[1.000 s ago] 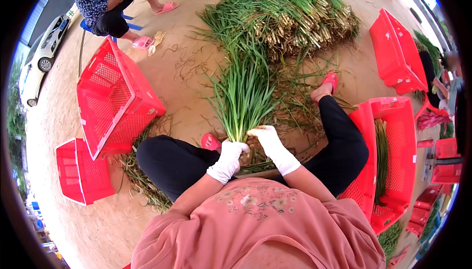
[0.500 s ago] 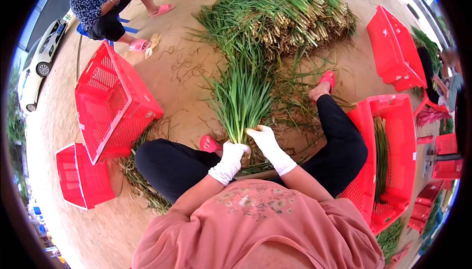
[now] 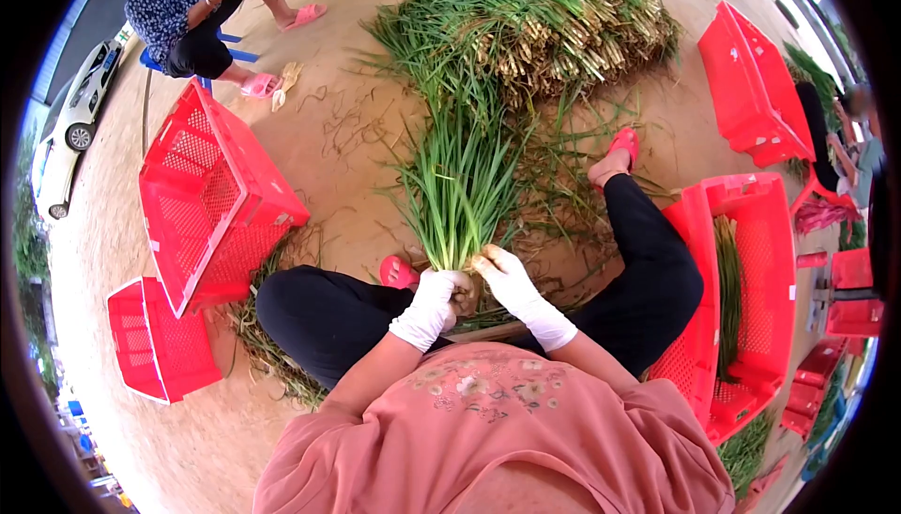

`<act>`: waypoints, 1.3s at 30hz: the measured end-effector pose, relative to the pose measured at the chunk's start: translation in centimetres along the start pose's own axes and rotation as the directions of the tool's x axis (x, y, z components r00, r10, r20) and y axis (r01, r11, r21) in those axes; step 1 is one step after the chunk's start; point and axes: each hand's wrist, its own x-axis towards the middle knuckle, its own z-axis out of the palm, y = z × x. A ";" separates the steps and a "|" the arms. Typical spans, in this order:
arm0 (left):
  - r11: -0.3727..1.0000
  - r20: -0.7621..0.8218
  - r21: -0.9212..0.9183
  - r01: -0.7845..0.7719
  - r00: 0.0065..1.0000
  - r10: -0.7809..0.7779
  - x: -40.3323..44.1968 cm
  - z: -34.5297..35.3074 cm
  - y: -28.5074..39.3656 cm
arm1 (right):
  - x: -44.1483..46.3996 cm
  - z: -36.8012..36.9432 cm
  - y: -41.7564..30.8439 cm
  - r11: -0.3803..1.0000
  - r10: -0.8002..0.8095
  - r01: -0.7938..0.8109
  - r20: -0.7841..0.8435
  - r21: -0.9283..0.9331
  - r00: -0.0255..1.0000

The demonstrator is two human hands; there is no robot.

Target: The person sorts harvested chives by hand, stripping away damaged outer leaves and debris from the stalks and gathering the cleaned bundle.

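My left hand, in a white glove, is wrapped round the lower stems of a bunch of garlic chives. The long green leaves fan away from me, and the stem ends are mostly hidden by the fist. My right hand, also gloved, is closed in a pinch against the right side of the bunch, just above the left fist. Its fingertips look brownish, and what lies between them cannot be made out. Beyond the bunch, a large heap of garlic chives lies on the ground with pale stem ends showing.
At my right stands a red crate with some green stalks inside. Two more red crates are at the left, another red crate far right. Loose leaves litter the ground. A seated person works at upper left.
My right hand has shifted slightly down and right along the bunch, its fingers now pinched at the lower stems. My left hand keeps its hold, moving slightly left.
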 end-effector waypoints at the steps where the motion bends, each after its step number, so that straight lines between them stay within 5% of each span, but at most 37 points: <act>1: 1.000 0.024 0.007 -0.018 1.000 0.017 0.2 -0.2 0.0 | -0.3 -0.2 -0.3 0.982 0.094 -0.101 0.052 0.159 0.994; 3: 1.000 0.074 -0.015 -0.006 0.997 0.007 0.3 -0.8 -0.2 | -0.9 -0.4 -0.6 0.887 0.203 -0.225 0.096 0.402 0.974; 6: 0.999 0.247 -0.047 0.027 0.969 -0.015 1.6 -2.4 -0.6 | -1.0 -0.1 -0.3 0.846 0.206 -0.224 0.092 0.483 0.974; 8: 0.956 0.277 -0.199 0.215 0.948 -0.156 2.3 -3.1 -0.8 | -1.4 0.6 0.3 0.941 0.169 -0.167 0.019 0.295 0.985; 9: 0.955 0.361 -0.225 0.194 0.927 -0.103 3.0 -3.9 -1.3 | -1.6 0.8 0.6 0.976 0.138 -0.133 -0.016 0.175 0.990; 13: 0.910 0.510 -0.246 0.335 0.843 -0.172 1.5 -3.6 -0.7 | -2.1 1.4 0.4 0.958 0.152 -0.127 -0.081 0.257 0.985; 18: 0.910 0.475 -0.319 0.266 0.875 -0.090 1.4 -3.0 -0.5 | -2.1 1.0 0.8 0.866 0.197 -0.134 -0.081 0.482 0.977; 20: 0.907 0.271 -0.310 0.285 0.941 -0.203 3.0 -3.4 -1.0 | -2.2 0.9 0.2 0.975 -0.011 0.030 -0.089 0.219 0.996; 22: 0.904 0.258 -0.304 0.301 0.939 -0.226 3.7 -3.4 -1.2 | -2.2 0.5 -1.0 0.978 -0.210 0.209 -0.090 -0.021 0.974; 26: 0.873 0.321 -0.309 0.377 0.906 -0.277 2.5 -2.2 -0.3 | -2.0 -0.4 -3.1 0.907 -0.392 0.377 -0.050 -0.190 0.918; 28: 0.907 0.121 -0.318 0.278 0.960 -0.251 2.5 -2.0 -0.4 | -1.5 -3.1 -5.0 0.872 -0.462 0.423 -0.130 -0.246 0.877; 30: 0.898 0.140 -0.336 0.283 0.958 -0.250 3.5 -3.2 -1.0 | -0.9 -5.6 -6.5 0.903 0.006 0.225 -0.537 0.365 0.844; 32: 0.919 0.207 -0.258 0.298 0.946 -0.249 3.9 -3.8 -1.3 | 0.0 -10.2 -1.1 0.651 0.206 0.389 -0.644 0.652 0.737; 34: 0.976 0.137 -0.099 0.193 0.974 -0.179 3.2 -3.8 -1.3 | 0.5 -11.2 -0.9 0.164 0.793 0.240 -0.272 0.957 0.545; 35: 0.998 0.088 -0.010 0.056 0.995 -0.055 1.7 -3.4 -0.8 | -0.3 -10.1 2.0 0.054 0.737 0.069 -0.087 0.996 0.670; 37: 0.985 0.124 0.116 -0.129 0.986 0.114 -2.6 -2.3 1.2 | -1.4 -6.4 6.4 0.186 0.646 -0.522 0.297 0.832 0.703; 39: 0.933 0.150 0.213 -0.288 0.954 0.260 -5.4 -1.8 2.2 | -1.9 -3.1 0.0 0.288 0.480 -0.709 0.543 0.644 0.689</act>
